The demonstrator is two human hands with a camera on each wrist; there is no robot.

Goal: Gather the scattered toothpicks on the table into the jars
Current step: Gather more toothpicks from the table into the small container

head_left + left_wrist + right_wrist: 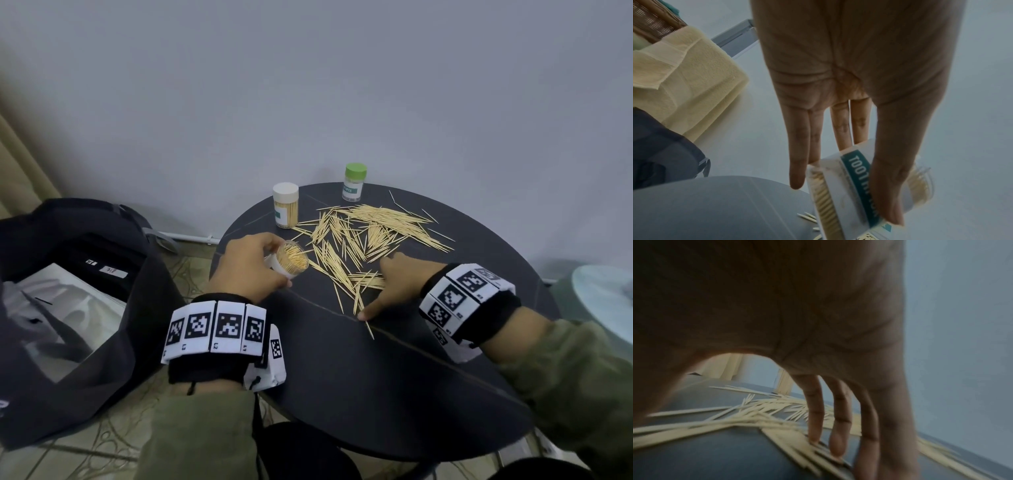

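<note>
Pale wooden toothpicks (363, 236) lie scattered over the far half of a round dark table (394, 377). My left hand (250, 270) grips an uncapped clear jar (291, 262), tilted with its mouth to the right and packed with toothpicks; the left wrist view shows the thumb and fingers around this jar (855, 191) and its teal label. My right hand (390, 284) lies spread, fingers straight, on the near toothpicks, thumb tip on the table. The right wrist view shows its fingertips (816, 434) pressing on toothpicks (756, 415).
A white-capped jar (286, 205) full of toothpicks and a green-capped jar (354, 181) stand at the table's far edge by the wall. An open dark bag (68, 308) sits on the floor to the left. A pale round object (606, 301) is at the right.
</note>
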